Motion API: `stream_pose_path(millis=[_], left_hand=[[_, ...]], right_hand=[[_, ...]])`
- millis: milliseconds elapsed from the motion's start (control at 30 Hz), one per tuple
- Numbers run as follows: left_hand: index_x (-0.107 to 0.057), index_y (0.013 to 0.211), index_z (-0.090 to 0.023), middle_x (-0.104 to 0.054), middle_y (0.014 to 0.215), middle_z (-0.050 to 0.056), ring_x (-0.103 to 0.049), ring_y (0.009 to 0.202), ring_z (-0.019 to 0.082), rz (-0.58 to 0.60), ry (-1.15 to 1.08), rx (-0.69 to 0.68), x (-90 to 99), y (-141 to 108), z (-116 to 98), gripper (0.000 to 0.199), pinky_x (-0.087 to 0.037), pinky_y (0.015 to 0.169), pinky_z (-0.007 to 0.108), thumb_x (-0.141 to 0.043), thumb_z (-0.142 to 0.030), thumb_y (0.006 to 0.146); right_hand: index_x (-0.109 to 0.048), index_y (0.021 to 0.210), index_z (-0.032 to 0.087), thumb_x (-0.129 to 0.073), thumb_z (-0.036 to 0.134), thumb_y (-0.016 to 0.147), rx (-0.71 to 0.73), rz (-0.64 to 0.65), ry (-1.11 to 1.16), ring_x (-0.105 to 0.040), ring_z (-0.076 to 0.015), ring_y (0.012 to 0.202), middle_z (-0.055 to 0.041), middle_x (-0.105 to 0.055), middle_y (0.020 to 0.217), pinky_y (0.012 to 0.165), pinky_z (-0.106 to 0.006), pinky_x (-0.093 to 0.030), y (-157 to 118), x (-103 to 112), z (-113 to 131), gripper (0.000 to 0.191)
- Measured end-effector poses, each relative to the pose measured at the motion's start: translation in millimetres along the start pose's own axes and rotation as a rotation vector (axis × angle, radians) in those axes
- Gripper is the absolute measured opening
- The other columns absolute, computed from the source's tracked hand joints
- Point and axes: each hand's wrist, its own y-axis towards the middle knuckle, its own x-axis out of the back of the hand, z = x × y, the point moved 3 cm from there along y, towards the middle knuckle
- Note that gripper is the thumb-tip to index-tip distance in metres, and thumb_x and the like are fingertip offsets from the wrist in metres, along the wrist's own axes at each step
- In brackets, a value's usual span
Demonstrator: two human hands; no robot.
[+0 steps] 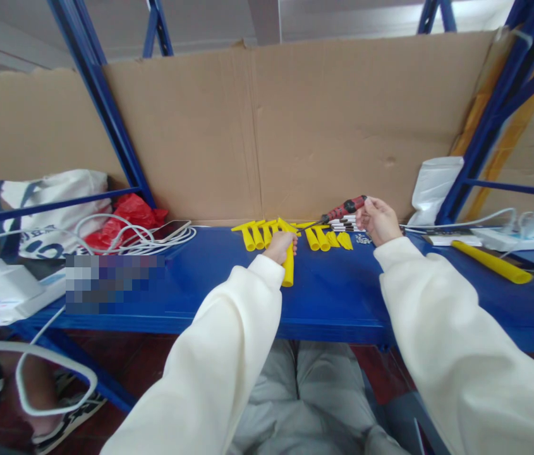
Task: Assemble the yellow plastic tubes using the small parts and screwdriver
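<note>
My left hand (282,246) is closed around a yellow plastic tube (288,270) with a crosspiece at its far end, just above the blue shelf. In my right hand (380,221) is a screwdriver (345,208) with a red and black handle, held by the handle's end. Its shaft slants down to the left, toward the yellow parts. Left of my left hand lie several yellow T-shaped pieces (248,239). To its right are more yellow tubes (313,240) and small yellow pieces (344,240). Small silvery bits (362,239), likely screws, lie near my right hand.
Black-and-white sticks (342,222) lie behind the yellow parts. White cables (172,239), a red plastic bag (129,215) and a power strip (30,300) sit at left. A long yellow tube (491,262) rests at right. Cardboard (318,126) stands behind. Another person's leg (39,392) shows lower left.
</note>
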Motion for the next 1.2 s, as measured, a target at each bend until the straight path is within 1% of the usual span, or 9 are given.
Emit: stream_pose_path(millis=[167, 400, 533, 700, 767, 867, 1000, 1100, 1200], left_hand=[[-0.043, 0.056, -0.019, -0.04, 0.043, -0.005, -0.036, 0.038, 0.008, -0.033, 0.04, -0.009, 0.2, 0.0, 0.0, 0.03, -0.03, 0.041, 0.021, -0.052, 0.0, 0.077], [-0.043, 0.055, -0.019, -0.04, 0.042, -0.004, -0.037, 0.038, 0.008, -0.028, 0.037, -0.018, 0.0, 0.9, 0.1, 0.03, -0.03, 0.041, 0.021, -0.05, 0.001, 0.075], [-0.042, 0.053, -0.019, -0.04, 0.042, -0.004, -0.037, 0.039, 0.008, -0.029, 0.035, -0.013, 0.1, 1.3, 0.2, 0.031, -0.03, 0.042, 0.022, -0.051, 0.001, 0.074], [-0.042, 0.054, -0.019, -0.04, 0.043, -0.004, -0.037, 0.039, 0.008, -0.03, 0.037, -0.014, 0.1, -0.2, -0.5, 0.031, -0.03, 0.042, 0.022, -0.051, 0.0, 0.076], [-0.044, 0.055, -0.019, -0.039, 0.044, -0.004, -0.037, 0.04, 0.009, -0.035, 0.038, -0.012, 0.3, -0.6, -0.5, 0.03, -0.031, 0.042, 0.023, -0.053, 0.0, 0.076], [-0.046, 0.057, -0.019, -0.039, 0.043, -0.004, -0.037, 0.039, 0.009, -0.036, 0.042, -0.01, 0.5, -0.3, -0.4, 0.027, -0.031, 0.042, 0.022, -0.053, -0.001, 0.076], [-0.047, 0.059, -0.018, -0.04, 0.042, -0.005, -0.037, 0.039, 0.008, -0.029, 0.043, -0.01, 0.2, 0.7, 0.3, 0.025, -0.031, 0.041, 0.02, -0.052, -0.001, 0.076], [-0.046, 0.059, -0.019, -0.04, 0.041, -0.005, -0.037, 0.038, 0.008, -0.027, 0.037, -0.015, -0.2, 0.8, 0.7, 0.025, -0.029, 0.04, 0.019, -0.053, -0.003, 0.077], [-0.045, 0.057, -0.019, -0.04, 0.042, -0.005, -0.037, 0.038, 0.008, -0.029, 0.029, -0.019, -0.3, 0.9, 1.0, 0.027, -0.029, 0.04, 0.019, -0.053, -0.002, 0.077]], right_hand=[[-0.049, 0.072, 0.022, -0.083, 0.057, 0.058, 0.008, -0.076, -0.008, -0.046, -0.0071, 0.037, 0.0071, -0.054, 0.05, 0.034, -0.019, -0.035, 1.1, 2.9, -2.9, 0.051], [-0.048, 0.074, 0.023, -0.078, 0.057, 0.066, -0.019, -0.082, -0.014, -0.044, -0.0096, 0.034, 0.0101, -0.041, 0.043, 0.033, -0.02, -0.033, 2.8, 4.8, -7.1, 0.046], [-0.053, 0.077, 0.022, -0.076, 0.053, 0.07, -0.049, -0.057, 0.013, -0.048, -0.0101, 0.038, 0.0071, -0.047, 0.046, 0.035, -0.02, -0.035, 1.6, 2.7, -4.6, 0.04], [-0.051, 0.075, 0.022, -0.078, 0.046, 0.069, -0.051, -0.02, 0.04, -0.051, -0.0095, 0.043, 0.0053, -0.054, 0.053, 0.037, -0.02, -0.039, 0.2, 0.1, -2.6, 0.036], [-0.053, 0.075, 0.023, -0.08, 0.047, 0.066, -0.032, -0.013, 0.035, -0.051, -0.009, 0.042, 0.0062, -0.054, 0.052, 0.037, -0.019, -0.038, 0.2, 0.0, -2.8, 0.038], [-0.055, 0.075, 0.023, -0.084, 0.051, 0.057, 0.001, -0.059, 0.032, -0.049, -0.0077, 0.042, 0.0077, -0.053, 0.052, 0.036, -0.019, -0.038, 0.6, 1.4, -2.9, 0.045], [-0.051, 0.068, 0.022, -0.086, 0.059, 0.047, -0.005, -0.099, 0.032, -0.049, -0.0077, 0.042, 0.0068, -0.054, 0.052, 0.035, -0.019, -0.039, 0.9, 1.8, -3.9, 0.055], [-0.047, 0.067, 0.023, -0.084, 0.062, 0.047, -0.019, -0.092, 0.027, -0.048, -0.0087, 0.038, 0.0086, -0.049, 0.045, 0.033, -0.02, -0.037, 1.7, 1.7, -5.8, 0.058], [-0.05, 0.072, 0.024, -0.082, 0.062, 0.055, -0.019, -0.081, 0.019, -0.045, -0.0088, 0.034, 0.0103, -0.044, 0.041, 0.033, -0.02, -0.035, 2.6, 2.6, -7.0, 0.052]])
